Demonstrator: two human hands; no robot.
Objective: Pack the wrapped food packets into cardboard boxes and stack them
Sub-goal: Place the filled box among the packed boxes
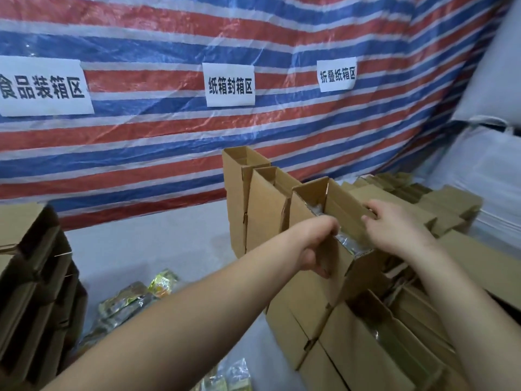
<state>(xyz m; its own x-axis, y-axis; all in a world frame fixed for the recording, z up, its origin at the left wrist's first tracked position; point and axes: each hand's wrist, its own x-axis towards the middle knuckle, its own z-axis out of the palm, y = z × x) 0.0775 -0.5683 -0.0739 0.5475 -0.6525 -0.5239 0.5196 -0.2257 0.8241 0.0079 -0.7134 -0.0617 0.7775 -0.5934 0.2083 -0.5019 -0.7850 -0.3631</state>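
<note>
- Behind everything, a red, white and blue striped plastic tarpaulin [169, 142] with three white paper signs [229, 84] taped on.
- At right, a large heap of flat, unfolded brown cardboard blanks [439, 204]: plenty left to fold, by the look of it.
- At left edge, a dark stack of brown cardboard boxes [33, 277]; contents not visible.
- In the middle, two upright, open-topped brown cardboard boxes [239, 193] in a row, seemingly awaiting sealing.
- Nearest in that row, the tall brown cardboard box in hand [310, 277], open on top, a shiny silver wrapped packet [348, 245] visible inside.
- Below and left, loose yellow-and-silver wrapped food packets [132, 300] on the grey surface, still unpacked.
- Left hand [318, 249] curled round the box's near wall, gripping it.
- Right hand [394, 227] at the far flap, fingers curled over its edge.
- Judged: mid-task, much left.
</note>
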